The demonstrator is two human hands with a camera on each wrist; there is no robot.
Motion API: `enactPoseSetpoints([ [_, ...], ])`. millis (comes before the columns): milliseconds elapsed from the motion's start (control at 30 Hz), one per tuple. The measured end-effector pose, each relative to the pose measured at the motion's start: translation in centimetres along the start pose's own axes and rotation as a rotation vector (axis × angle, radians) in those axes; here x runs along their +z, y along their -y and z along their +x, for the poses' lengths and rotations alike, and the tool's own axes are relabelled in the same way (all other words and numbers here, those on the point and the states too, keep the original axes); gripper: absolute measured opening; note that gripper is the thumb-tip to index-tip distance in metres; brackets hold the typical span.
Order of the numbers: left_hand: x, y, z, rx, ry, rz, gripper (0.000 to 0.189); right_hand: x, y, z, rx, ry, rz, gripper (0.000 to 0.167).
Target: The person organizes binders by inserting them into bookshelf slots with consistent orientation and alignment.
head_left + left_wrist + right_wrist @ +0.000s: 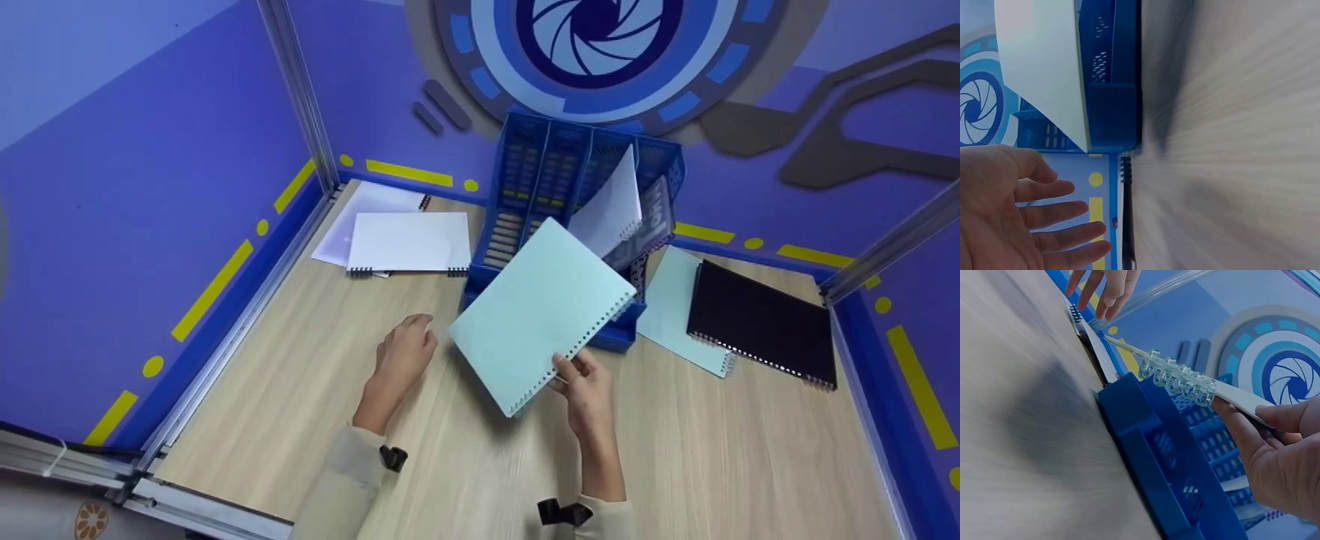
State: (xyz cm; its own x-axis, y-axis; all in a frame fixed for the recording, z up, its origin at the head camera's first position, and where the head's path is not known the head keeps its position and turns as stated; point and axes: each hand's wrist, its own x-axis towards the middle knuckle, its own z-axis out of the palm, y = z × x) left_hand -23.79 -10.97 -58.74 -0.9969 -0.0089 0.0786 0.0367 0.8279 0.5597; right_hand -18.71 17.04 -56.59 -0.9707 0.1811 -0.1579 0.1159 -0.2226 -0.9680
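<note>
A pale mint spiral notebook (544,315) is held up at a tilt in front of the blue file rack (480,289). My right hand (586,394) pinches it by the edge with the coil binding, thumb on the upper face. In the right wrist view the clear plastic rings (1176,377) run along that edge beside the fingers. My left hand (405,349) hovers over the table, left of the notebook's corner and apart from it. The left wrist view shows this hand (1033,214) with fingers extended and nothing in its palm.
The rack's right compartments hold a white notebook (611,206) and a dark, lettered one (652,217). On the left lie a white notebook (411,240) and a lilac one (337,232). On the right, a black spiral notebook (765,322) overlaps another mint one (675,315).
</note>
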Motion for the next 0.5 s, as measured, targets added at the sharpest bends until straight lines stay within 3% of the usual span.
enactPoseSetpoints([
  [267, 2.7, -1.8, 3.4, -0.013, 0.028, -0.080, 0.041, -2.1, 1.1, -0.4, -0.057, -0.085, -0.012, 0.034],
  [500, 5.0, -3.2, 5.3, -0.051, 0.028, -0.184, 0.045, -3.6, 1.9, -1.1, -0.081, -0.128, -0.013, 0.034],
])
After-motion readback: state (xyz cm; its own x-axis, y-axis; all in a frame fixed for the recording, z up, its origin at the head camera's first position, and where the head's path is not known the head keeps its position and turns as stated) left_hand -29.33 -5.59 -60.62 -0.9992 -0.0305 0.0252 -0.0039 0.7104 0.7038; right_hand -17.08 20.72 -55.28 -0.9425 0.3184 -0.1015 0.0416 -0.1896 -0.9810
